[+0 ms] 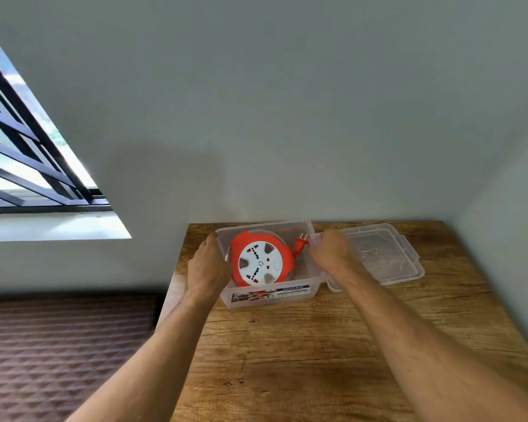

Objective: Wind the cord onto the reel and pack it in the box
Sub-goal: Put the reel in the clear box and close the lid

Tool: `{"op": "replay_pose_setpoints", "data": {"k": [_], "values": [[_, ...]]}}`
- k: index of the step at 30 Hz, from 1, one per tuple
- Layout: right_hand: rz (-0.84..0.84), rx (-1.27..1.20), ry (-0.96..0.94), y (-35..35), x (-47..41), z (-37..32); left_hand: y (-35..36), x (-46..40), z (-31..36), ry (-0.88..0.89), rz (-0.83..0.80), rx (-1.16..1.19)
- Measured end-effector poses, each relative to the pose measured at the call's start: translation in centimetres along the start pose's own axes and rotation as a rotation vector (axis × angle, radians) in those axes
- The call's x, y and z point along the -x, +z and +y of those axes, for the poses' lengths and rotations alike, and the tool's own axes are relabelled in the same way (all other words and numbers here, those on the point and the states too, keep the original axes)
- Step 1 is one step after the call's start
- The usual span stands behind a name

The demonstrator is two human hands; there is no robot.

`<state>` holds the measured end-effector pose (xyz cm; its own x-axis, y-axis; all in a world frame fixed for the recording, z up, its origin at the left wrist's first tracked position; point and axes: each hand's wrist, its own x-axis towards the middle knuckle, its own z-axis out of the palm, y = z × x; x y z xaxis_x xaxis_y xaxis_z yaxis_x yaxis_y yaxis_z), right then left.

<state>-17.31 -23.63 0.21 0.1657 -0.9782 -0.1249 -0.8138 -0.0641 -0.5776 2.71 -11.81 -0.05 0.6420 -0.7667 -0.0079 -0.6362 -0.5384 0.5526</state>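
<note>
Wooden table: bears all. Clear box: gripped at each end wall, left hand and right hand curled over the rims. Lid: off, just beyond right hand. Orange reel: between the hands, inside box, cord apparently wound, plug beside right fingers. Outstanding: lidding.

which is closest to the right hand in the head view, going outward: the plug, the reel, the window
From the right hand:
1. Orange plug, just left of the fingers, inside the clear box.
2. Orange and white reel, further left in the box.
3. Window, far left on the wall.
</note>
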Motion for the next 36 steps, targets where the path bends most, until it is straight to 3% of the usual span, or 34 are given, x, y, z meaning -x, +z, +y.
{"op": "replay_pose_setpoints", "data": {"k": [19, 28, 31, 34, 36], "values": [[-0.179, -0.051, 0.084, -4.3, 5.9, 8.3, 2.9, 10.8, 1.9, 0.005, 0.049, 0.05], [-0.132, -0.292, 0.094, -3.7, 5.3, 9.7, 2.9, 9.3, 0.9, 0.074, 0.029, 0.074], [0.001, -0.426, 0.096, -3.5, 4.7, 10.9, 2.9, 8.9, 0.6, 0.074, 0.014, 0.091], [0.134, -0.259, 0.086, -3.1, 3.8, 12.3, 3.0, 8.0, 0.3, 0.106, 0.037, 0.076], [0.068, -0.135, 0.023, -2.5, 3.5, 12.8, 3.2, 7.3, 0.3, 0.125, 0.032, 0.058]]}}
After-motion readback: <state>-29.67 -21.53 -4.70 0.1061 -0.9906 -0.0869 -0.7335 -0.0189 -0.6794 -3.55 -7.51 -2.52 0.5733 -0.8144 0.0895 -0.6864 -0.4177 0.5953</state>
